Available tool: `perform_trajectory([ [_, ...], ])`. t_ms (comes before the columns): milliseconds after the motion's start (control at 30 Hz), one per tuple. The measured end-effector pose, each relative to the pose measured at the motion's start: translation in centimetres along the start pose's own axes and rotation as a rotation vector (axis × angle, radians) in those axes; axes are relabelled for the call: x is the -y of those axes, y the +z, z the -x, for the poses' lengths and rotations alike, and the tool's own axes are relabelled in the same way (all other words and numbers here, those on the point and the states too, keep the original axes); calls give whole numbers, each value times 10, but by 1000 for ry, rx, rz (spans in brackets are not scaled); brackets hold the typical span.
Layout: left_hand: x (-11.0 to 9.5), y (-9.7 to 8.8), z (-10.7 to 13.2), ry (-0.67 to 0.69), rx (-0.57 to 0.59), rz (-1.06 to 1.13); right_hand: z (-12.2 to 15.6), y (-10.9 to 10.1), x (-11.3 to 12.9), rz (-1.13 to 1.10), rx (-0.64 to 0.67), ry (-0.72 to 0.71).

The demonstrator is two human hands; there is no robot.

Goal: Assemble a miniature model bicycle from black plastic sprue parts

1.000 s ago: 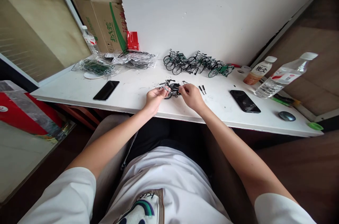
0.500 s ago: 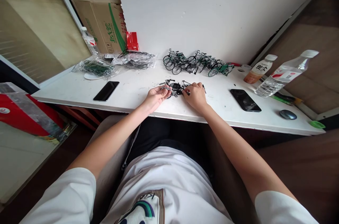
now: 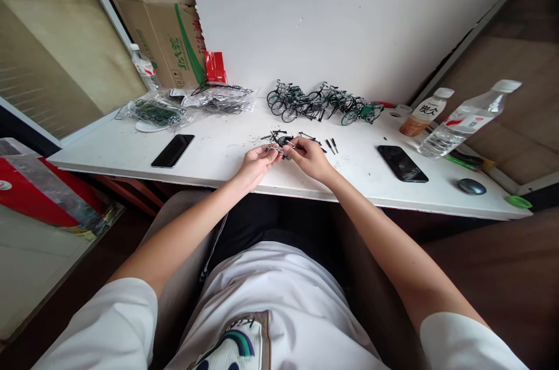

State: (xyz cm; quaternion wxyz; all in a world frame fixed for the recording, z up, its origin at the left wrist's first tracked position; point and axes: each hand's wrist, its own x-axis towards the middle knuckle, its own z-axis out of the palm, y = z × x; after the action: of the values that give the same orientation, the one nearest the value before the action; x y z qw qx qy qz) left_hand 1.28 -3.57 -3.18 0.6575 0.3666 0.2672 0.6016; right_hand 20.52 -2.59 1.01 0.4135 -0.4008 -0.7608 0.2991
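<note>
My left hand (image 3: 255,166) is closed in a pinch on a small silvery metal part (image 3: 274,149), too fine to name exactly. My right hand (image 3: 314,160) meets it from the right, thumb and fingers pressed together at the part's end; what they pinch is mostly hidden. Just behind the fingers lie loose black miniature bicycle parts (image 3: 279,137), among them a wheel shape. To the right, two short dark sticks with thin tips (image 3: 332,145) lie on the white table (image 3: 209,154). Several assembled model bicycles (image 3: 301,103) stand against the wall.
Plastic bags of parts (image 3: 161,112) lie at back left, before a cardboard box (image 3: 168,38). A phone (image 3: 173,150) rests at left, another phone (image 3: 402,163) at right. Beyond that stand a brown drink bottle (image 3: 427,113) and a water bottle (image 3: 471,116), near a dark mouse (image 3: 471,186).
My right hand has moved left, from the loose parts to the silvery part at my left hand. The two dark sticks it covered now show. My left hand keeps its pinch.
</note>
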Motion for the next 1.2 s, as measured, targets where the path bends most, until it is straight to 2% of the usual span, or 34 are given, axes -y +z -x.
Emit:
perform_trajectory([
  [233,2,0,-1,10,-62,-57,-2,8,-9,-111,27,82],
  [367,3,1,0,34,-80,-55,-2,11,-9,-91,-11,70],
  [567,5,2,0,65,-79,-65,0,12,-9,-24,-64,73],
  [867,7,1,-2,61,-83,-64,-1,11,-6,48,-62,80],
  [1200,4,0,-1,19,-55,-49,-1,9,-11,-3,-67,82],
])
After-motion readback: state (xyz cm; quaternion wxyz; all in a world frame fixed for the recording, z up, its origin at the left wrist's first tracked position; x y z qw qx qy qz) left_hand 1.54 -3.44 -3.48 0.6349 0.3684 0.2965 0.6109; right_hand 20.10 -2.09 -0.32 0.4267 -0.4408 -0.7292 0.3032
